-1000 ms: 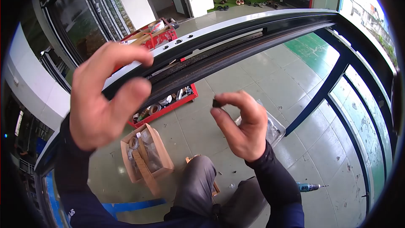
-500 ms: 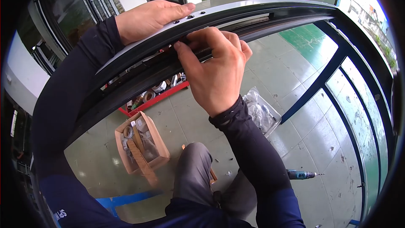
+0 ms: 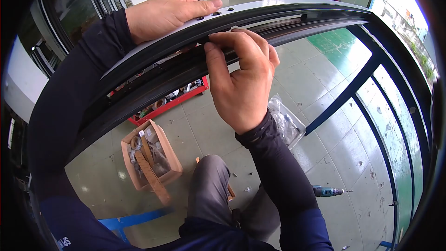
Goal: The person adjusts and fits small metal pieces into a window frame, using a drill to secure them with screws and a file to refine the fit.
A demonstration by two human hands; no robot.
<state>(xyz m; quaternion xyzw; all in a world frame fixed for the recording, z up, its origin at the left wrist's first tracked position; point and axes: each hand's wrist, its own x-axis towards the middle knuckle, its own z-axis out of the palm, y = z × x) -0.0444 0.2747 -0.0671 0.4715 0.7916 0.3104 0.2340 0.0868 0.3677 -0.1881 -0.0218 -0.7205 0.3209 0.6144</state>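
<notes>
A long dark metal frame bar with a white outer face [image 3: 278,5] runs across the upper part of the head view. My left hand [image 3: 168,17] is wrapped over its white face, the thumb pointing right beside several small dark holes [image 3: 216,13]. Under the bar, my right hand [image 3: 244,72] has its thumb and index finger pinched at the inner dark channel; whatever is between the fingertips is hidden. The other right fingers are curled against the frame.
On the floor stand a cardboard box [image 3: 175,167] of tape and strips, a red tray [image 3: 174,104] with parts, and a clear tray [image 3: 299,128] with plastic bags. A teal drill [image 3: 327,191] lies right of my knees. Blue metal bars [image 3: 344,104] stand at the right.
My right hand has shifted slightly right along the channel, still pinched. My left hand stays on the bar, a little further from the frame's holes. The view has shifted slightly.
</notes>
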